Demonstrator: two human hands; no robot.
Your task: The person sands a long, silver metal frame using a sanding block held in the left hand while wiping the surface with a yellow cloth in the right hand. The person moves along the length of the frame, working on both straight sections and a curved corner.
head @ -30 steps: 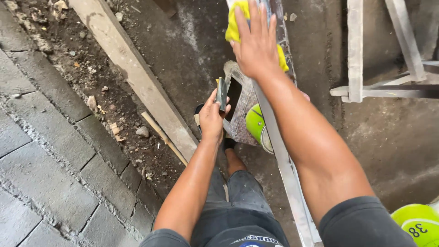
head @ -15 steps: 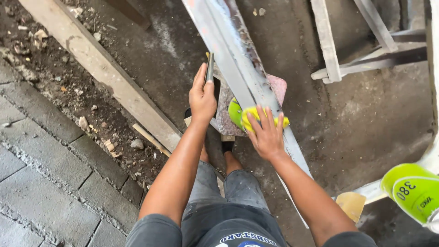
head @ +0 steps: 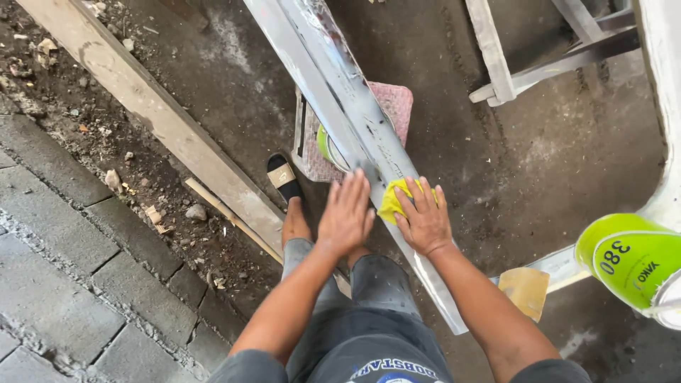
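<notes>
A dark, dusty concrete floor (head: 539,170) fills most of the view in even daylight. At left, grey rectangular paving blocks (head: 57,291) border a strip of rubble-strewn soil (head: 92,128), crossed diagonally by a long pale wooden plank (head: 156,120). A grey-painted wooden frame (head: 539,57) stands at upper right.

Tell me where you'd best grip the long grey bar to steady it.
Probably the bare stretch just above the yellow cloth, coming from the person's left: the grey bar lies slanted across the pink stool, the right hand presses the cloth, and the left hand is already beside it.
</notes>
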